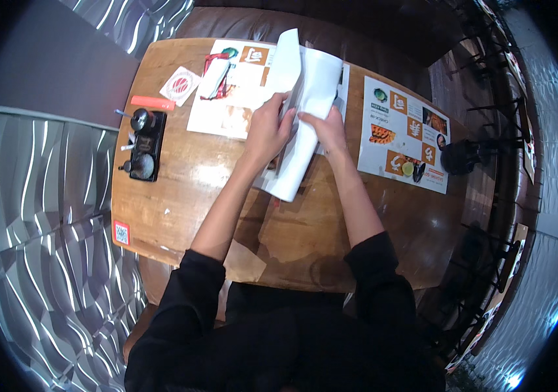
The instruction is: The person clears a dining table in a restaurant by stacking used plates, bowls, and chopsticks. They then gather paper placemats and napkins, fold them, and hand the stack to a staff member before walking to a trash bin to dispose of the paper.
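Both hands are on a white folded sheet (pixel 319 78), likely paper or a placemat, raised over the middle of the wooden table (pixel 190 171). My left hand (pixel 270 125) grips its left part, fingers curled and partly hidden by the sheet. From the right, my right hand (pixel 329 128) pinches it, with the thumb on top. The sheet's lower end hangs down between my forearms. Beneath and beyond it lies a printed paper placemat (pixel 205 115), with a red and white napkin packet (pixel 216 76) on its upper left.
On the left stand a black condiment tray (pixel 159 142) with small jars, a red paper strip (pixel 153 102) and a white coaster (pixel 181 85). A red-edged printed card (pixel 121 232) lies at the lower left corner. Another placemat (pixel 374 157) lies right; a brown bench (pixel 239 24) stands beyond.
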Demonstrator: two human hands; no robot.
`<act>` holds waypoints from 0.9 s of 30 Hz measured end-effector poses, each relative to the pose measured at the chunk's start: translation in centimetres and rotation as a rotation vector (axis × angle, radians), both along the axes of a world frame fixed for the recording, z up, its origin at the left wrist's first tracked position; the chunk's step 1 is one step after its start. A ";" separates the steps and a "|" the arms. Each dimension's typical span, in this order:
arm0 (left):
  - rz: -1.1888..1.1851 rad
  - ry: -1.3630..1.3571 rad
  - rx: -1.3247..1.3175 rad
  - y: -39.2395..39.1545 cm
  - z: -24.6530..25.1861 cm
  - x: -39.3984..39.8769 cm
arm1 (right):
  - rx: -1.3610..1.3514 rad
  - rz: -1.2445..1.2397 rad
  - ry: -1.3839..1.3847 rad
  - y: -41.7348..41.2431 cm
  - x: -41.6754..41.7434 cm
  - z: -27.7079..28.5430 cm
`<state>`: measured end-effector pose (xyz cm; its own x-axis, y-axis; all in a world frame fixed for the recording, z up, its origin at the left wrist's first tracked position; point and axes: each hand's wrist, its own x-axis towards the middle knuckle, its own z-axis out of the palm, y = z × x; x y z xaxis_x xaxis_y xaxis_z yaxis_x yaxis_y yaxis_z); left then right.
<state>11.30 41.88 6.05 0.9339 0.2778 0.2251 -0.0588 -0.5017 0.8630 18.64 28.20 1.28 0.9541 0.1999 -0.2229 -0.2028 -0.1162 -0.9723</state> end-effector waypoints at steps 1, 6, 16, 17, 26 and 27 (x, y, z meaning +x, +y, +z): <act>-0.018 0.001 -0.005 -0.6 -0.4 2.0 | -0.011 0.000 -0.003 -0.4 2.6 -1.3; -0.113 0.013 0.004 -3.1 -5.0 8.0 | -0.590 -0.143 -0.077 -3.0 8.6 -4.2; -0.270 0.096 0.168 -7.5 -9.1 10.0 | -0.538 -0.421 0.190 -5.2 9.8 -7.9; -0.274 0.094 0.199 -7.9 -9.4 9.8 | -0.473 -0.468 0.241 -5.7 10.5 -7.9; -0.368 -0.008 0.157 -9.5 -11.5 10.5 | 0.000 -0.206 0.383 -6.5 9.9 -4.1; -0.368 -0.045 0.146 -9.7 -11.9 10.6 | 0.075 -0.161 0.391 -6.3 9.5 -3.1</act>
